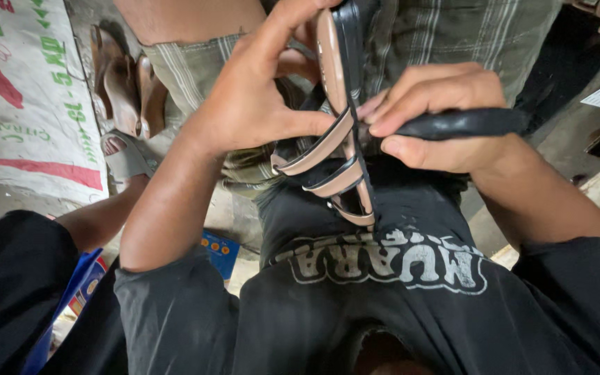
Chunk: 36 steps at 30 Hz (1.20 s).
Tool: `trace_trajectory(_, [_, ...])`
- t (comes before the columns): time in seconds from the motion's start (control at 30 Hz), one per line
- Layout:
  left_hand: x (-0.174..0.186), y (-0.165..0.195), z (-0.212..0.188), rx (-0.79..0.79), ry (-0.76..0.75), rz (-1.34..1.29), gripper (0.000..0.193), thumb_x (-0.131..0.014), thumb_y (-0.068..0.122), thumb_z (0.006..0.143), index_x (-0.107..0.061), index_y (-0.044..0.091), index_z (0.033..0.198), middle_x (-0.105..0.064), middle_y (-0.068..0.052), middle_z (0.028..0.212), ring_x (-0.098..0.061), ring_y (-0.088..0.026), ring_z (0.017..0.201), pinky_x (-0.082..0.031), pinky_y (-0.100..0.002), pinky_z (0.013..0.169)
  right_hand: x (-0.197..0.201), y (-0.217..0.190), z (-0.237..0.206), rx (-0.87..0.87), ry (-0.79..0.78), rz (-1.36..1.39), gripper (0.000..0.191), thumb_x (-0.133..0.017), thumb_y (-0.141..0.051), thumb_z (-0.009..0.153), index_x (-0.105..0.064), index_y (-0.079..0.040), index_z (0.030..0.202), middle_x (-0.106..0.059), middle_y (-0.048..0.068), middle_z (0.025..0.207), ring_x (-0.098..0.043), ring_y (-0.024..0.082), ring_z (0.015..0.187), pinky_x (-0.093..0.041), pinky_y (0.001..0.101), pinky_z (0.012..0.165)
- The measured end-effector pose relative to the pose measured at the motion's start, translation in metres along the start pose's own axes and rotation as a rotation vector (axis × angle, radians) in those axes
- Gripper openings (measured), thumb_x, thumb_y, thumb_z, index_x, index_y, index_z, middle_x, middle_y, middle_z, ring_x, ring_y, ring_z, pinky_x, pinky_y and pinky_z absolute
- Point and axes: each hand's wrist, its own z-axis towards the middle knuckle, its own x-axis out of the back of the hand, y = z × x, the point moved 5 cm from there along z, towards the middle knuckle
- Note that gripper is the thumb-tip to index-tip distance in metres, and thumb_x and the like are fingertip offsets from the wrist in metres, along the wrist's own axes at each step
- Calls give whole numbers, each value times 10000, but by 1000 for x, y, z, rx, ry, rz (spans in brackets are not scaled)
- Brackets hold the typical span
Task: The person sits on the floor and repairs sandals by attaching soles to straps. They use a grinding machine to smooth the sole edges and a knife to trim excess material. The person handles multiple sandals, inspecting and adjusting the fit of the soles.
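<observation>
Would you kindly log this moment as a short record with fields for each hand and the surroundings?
left hand: left hand grips the strappy sandal, thumb pressed on a tan strap
right hand: right hand holds a black tool handle against the sandal's straps
sandal: tan and black, held on edge against the person's black shirt
nearby: another person's hand holds a grey sandal; brown sandals lie beyond; printed sack at left
</observation>
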Motion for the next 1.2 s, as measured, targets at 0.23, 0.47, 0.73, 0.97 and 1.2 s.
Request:
trace_trajectory(0.23, [-2,5,5,-63,-23,-14,960,-997,146,851,-353,129,1564,-500,-51,1490,-609,-179,1228,-654,-301,955,1,0,9,-72,-33,-20,107,-790,-53,887,-746,-8,974,-744,123,995,-777,194,916,-636,251,797])
trace_trajectory(0.47, [0,-3,4,-11,-11,-76,956,-1008,138,888,-344,145,1576,-474,-37,1493,-593,-143,1205,-646,-274,926,4,-9,24,55,-188,-209,141,-806,-58,852,-744,3,963,-745,129,989,-765,215,976,-624,290,838])
trace_trajectory(0.73, [6,-20,-1,54,-38,-271,871,-954,37,962,-366,166,1592,-538,-35,1393,-582,-124,1152,-635,-250,908,2,6,26,3,-14,-60,134,-796,-69,906,-733,-7,1006,-745,122,1052,-742,174,878,-582,234,756])
trace_trajectory(0.97, [3,-23,8,61,-76,-334,844,-928,36,988,-341,156,1583,-522,-53,1406,-632,-118,1160,-645,-247,892,15,0,39,-42,-179,-197,150,-815,-56,845,-767,-17,981,-749,87,979,-739,168,872,-564,263,759])
trace_trajectory(1.2, [4,-23,9,80,-81,-401,763,-890,29,1053,-360,147,1587,-549,-66,1332,-624,-109,1112,-665,-250,882,22,16,33,-155,-109,-10,114,-772,-43,914,-744,-14,1020,-741,87,1041,-722,129,844,-559,215,735])
